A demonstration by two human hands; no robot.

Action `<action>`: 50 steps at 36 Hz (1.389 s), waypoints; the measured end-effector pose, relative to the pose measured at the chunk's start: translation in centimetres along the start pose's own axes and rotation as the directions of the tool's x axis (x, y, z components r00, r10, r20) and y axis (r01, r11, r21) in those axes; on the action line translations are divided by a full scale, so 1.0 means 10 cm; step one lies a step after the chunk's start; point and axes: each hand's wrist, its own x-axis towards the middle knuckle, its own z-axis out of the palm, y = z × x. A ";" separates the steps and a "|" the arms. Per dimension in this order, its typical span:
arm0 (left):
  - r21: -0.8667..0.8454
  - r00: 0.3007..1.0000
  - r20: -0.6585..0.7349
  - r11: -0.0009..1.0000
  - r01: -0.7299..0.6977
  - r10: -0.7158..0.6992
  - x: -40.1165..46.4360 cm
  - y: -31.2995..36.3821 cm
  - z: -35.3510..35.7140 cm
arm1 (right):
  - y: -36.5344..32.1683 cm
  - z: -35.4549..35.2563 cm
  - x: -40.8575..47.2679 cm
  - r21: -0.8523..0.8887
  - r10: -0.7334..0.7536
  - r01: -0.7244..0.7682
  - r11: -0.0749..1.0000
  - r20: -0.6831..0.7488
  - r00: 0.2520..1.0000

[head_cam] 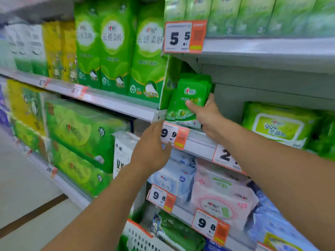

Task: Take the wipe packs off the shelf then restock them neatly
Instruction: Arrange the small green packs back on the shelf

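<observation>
Several small green wipe packs (190, 98) stand upright in a stack at the left end of the middle shelf (199, 142). My right hand (206, 115) grips the stack from the right, thumb across the front pack and fingers behind. My left hand (152, 147) is just below the shelf edge, fingers relaxed, next to the 9.9 price tag (172, 134); it holds nothing. Larger green wipe packs (279, 124) lie on the same shelf to the right, with a bare gap between.
Tall green tissue packs (116, 49) fill the shelf on the left. Blue (174, 176) and pink wipe packs (221, 201) sit on the shelf below. A white basket (137, 236) with green packs stands at the bottom. The upper shelf (253, 49) overhangs the stack.
</observation>
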 end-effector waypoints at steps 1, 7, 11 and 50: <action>0.032 0.999 0.014 0.999 -0.038 0.037 0.01 -0.03 0.02 | 0.02 0.05 0.02 -0.064 0.010 -0.009 0.998 0.016 1.000; 0.108 0.989 0.091 0.987 -0.122 0.113 0.16 -0.09 0.12 | -0.04 0.21 0.10 -0.476 0.113 -0.119 0.872 -0.042 0.993; 0.094 0.988 0.063 0.985 -0.146 0.140 0.22 -0.07 0.12 | -0.02 0.18 0.26 -0.291 0.225 -0.237 0.927 -0.073 0.972; 0.433 0.081 0.898 0.840 -0.327 -0.432 -3.36 -0.77 0.92 | 2.80 -0.02 -4.22 -0.788 0.865 0.491 0.371 0.486 0.127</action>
